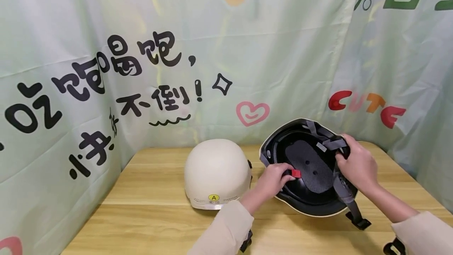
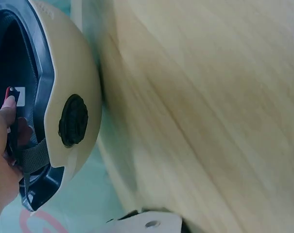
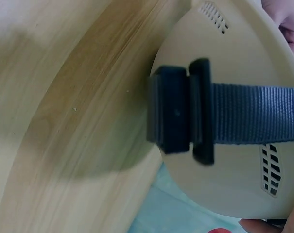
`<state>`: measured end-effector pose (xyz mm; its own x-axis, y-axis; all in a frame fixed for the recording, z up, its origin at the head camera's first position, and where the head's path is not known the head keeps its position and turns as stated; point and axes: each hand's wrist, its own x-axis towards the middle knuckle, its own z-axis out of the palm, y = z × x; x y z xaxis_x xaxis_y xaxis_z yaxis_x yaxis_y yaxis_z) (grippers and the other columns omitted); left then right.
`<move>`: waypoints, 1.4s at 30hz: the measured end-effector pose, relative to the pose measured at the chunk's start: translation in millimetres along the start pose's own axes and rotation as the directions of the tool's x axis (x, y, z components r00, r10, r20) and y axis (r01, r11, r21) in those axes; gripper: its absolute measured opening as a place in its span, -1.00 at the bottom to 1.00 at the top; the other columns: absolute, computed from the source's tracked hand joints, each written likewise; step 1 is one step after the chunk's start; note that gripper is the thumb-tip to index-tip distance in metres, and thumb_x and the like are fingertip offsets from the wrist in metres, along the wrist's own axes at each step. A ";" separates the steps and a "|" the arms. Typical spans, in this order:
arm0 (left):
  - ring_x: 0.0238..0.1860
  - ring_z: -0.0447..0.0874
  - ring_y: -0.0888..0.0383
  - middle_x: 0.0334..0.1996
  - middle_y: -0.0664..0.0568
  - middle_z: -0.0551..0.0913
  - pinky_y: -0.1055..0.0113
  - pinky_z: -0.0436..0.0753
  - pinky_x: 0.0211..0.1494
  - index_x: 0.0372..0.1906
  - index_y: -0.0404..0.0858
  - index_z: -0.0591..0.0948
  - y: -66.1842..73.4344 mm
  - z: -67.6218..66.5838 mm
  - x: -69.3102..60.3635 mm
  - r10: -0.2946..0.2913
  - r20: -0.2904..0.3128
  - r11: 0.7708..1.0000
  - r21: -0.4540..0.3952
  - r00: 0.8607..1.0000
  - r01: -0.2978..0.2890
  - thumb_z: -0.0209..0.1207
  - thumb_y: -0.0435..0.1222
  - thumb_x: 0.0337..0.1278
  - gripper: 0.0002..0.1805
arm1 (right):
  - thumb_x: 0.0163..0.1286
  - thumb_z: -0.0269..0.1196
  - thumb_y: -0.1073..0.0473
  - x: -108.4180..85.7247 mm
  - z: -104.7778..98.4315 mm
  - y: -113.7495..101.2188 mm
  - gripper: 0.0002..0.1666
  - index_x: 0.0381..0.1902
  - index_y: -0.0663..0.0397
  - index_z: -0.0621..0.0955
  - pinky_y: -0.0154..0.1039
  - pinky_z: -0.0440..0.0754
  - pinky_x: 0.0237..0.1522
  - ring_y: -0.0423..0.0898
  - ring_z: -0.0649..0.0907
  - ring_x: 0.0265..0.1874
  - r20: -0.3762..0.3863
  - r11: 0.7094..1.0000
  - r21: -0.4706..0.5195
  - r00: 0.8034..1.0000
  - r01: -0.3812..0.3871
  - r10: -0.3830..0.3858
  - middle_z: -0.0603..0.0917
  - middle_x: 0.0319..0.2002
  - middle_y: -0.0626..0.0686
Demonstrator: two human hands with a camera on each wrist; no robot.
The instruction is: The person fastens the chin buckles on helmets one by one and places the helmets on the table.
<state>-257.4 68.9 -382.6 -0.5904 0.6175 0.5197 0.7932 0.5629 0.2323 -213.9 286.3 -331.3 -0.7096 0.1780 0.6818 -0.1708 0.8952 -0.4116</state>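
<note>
A cream helmet [image 1: 311, 164] is tipped on its side at the right of the table, its black lined inside facing me. My left hand [image 1: 272, 180] reaches over its near rim and pinches a strap buckle with a red tab [image 1: 296, 173]. In the left wrist view the thumb lies on that buckle, beside a grey strap [image 2: 34, 156]. My right hand [image 1: 361, 166] grips the helmet's right rim near the grey webbing. From that side hangs another strap end with a black buckle [image 1: 359, 222], seen close in the right wrist view.
A second cream helmet [image 1: 217, 168] stands dome up to the left, a yellow "A" sticker on its front. Both are on a wooden table [image 1: 152, 204]. A printed cloth [image 1: 290, 50] hangs behind and around the table.
</note>
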 end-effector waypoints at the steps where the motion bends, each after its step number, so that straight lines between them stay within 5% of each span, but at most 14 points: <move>1: -0.15 0.66 0.29 -0.22 0.10 0.71 0.64 0.53 -0.03 -0.16 -0.20 0.62 0.2 -2.2 0.6 0.001 -0.002 1.000 0.008 1.000 -0.001 0.17 -0.18 0.13 -0.77 | -0.01 0.22 0.41 0.4 -0.1 1.5 -0.47 0.01 0.24 0.47 0.18 0.39 -0.57 0.38 0.55 -0.38 0.006 1.000 0.004 1.000 -0.015 0.015 0.57 -0.18 0.43; 7: -0.12 0.65 0.22 -0.20 0.08 0.70 0.55 0.54 0.03 -0.13 -0.22 0.61 0.8 -11.2 4.1 0.029 -0.029 0.998 0.060 0.999 -0.027 0.18 -0.20 0.12 -0.75 | 0.08 0.17 0.35 1.7 -0.2 8.2 -0.52 0.04 0.17 0.48 -0.06 0.32 -0.62 0.35 0.54 -0.35 0.073 0.987 0.023 0.985 -0.157 0.155 0.57 -0.17 0.44; 18: -0.03 0.57 0.16 -0.13 0.02 0.64 0.44 0.48 0.18 -0.13 -0.27 0.60 -1.7 -16.3 9.3 0.060 -0.146 0.994 0.103 0.987 -0.045 0.18 -0.26 0.12 -0.77 | 0.13 0.11 0.30 -3.2 10.2 8.3 -0.47 0.13 0.16 0.41 0.15 0.41 -0.34 0.40 0.47 -0.15 0.166 0.915 0.058 0.907 -0.400 0.387 0.48 -0.01 0.45; 32: -0.02 0.58 0.18 -0.13 0.02 0.65 0.53 0.50 0.12 -0.11 -0.27 0.60 -10.5 -23.8 12.7 -0.035 -0.142 0.998 0.056 0.989 0.043 0.14 -0.27 0.16 -0.77 | 0.08 0.07 0.36 -14.0 30.2 11.6 -0.47 0.06 0.46 0.35 0.16 0.33 -0.03 0.40 0.41 -0.08 0.145 0.823 0.168 0.839 -0.543 0.524 0.43 -0.03 0.49; 42: -0.04 0.58 0.16 -0.16 0.01 0.65 0.50 0.50 0.12 -0.14 -0.28 0.61 -16.5 -23.6 13.4 -0.016 -0.159 0.995 0.090 0.987 0.030 0.16 -0.28 0.14 -0.78 | 0.10 0.04 0.34 -17.0 38.1 4.1 -0.40 0.13 0.45 0.27 0.21 0.32 0.03 0.43 0.38 -0.03 0.160 0.789 0.204 0.815 -0.579 0.557 0.40 0.01 0.52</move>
<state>-274.9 54.9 -360.1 -0.5714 0.5132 0.6404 0.7584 0.6284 0.1730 -228.7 271.4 -367.7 -0.7829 0.5782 0.2297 0.1370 0.5204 -0.8429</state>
